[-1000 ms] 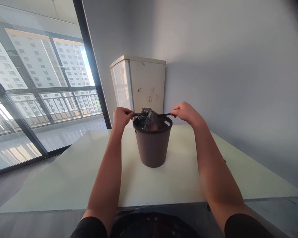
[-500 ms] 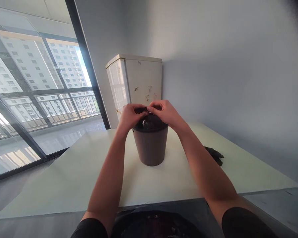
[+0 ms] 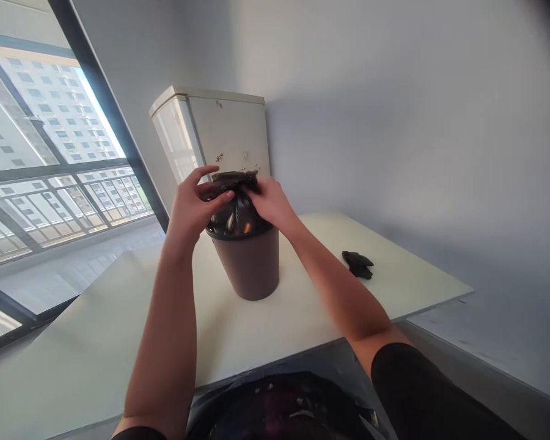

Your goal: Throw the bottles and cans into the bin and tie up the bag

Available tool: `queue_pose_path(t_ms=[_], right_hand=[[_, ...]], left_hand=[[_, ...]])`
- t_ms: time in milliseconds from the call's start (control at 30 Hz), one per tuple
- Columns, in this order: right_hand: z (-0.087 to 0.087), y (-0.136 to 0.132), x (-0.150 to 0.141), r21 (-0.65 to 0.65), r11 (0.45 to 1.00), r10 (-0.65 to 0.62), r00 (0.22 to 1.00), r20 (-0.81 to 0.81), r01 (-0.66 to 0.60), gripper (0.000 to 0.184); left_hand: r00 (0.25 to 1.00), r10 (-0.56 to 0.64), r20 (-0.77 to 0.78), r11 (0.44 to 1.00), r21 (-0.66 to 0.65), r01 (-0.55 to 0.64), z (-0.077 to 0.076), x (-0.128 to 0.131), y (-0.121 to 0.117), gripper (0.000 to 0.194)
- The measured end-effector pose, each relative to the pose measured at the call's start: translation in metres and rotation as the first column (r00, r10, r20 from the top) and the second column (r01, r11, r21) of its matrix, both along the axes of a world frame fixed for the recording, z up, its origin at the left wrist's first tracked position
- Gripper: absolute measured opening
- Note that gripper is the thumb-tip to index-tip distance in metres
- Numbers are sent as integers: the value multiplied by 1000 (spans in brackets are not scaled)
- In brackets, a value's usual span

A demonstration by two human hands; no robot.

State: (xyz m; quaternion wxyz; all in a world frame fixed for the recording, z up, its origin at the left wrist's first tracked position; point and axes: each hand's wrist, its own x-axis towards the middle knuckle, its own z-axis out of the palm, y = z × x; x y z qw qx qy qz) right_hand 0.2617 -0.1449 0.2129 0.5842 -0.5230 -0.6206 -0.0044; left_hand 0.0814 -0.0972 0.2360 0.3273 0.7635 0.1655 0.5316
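A brown trash bin (image 3: pixel 250 266) stands upright on the pale table, with a black plastic garbage bag (image 3: pixel 233 214) rising out of its top. The bag's upper part is gathered into a bunched neck above the rim. From the left, my left hand (image 3: pixel 195 205) holds the bag's gathered top between thumb and fingers, its index finger lifted off. On the other side, my right hand (image 3: pixel 271 203) grips the neck of the bag; its fingertips are partly hidden behind the plastic.
A folded black plastic bundle (image 3: pixel 358 264) lies on the table (image 3: pixel 302 318) to the right. Behind the bin stands a white refrigerator (image 3: pixel 229 131) with rust spots. Glass sliding doors (image 3: pixel 73 165) are on the left, a grey wall (image 3: pixel 371 122) on the right.
My hands have moved apart, and more of the bag now stands up above the bin's rim. The view has turned right, so the bin appears further left.
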Motion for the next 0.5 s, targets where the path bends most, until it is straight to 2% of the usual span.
queue_pose_path(t_ms=[167,233,300,367,433,500], right_hand=[[0,9,5,227,974,26,974,-223,26,38],[2,9,6,320,946,55,954,-296,45,43],[4,7,5,405,911,87,927,-365,74,45],[8,2,4,488,863,111,893,-435,130,41],[13,-9,4,565,803,137,865,-483,188,29],[19,-23,8,656,716,171,851,-497,239,17]], left_hand=[[965,250,77,960,109,-257,1,-4,11,41],[953,295,70,953,52,-299,-2,-4,19,34],[957,289,29,957,-40,-287,-7,-3,29,27],[959,282,-34,952,-115,-284,-12,-2,41,25],[954,284,-98,943,-150,-296,-17,-1,49,25],[948,270,-170,941,-162,-297,-21,-1,53,27]])
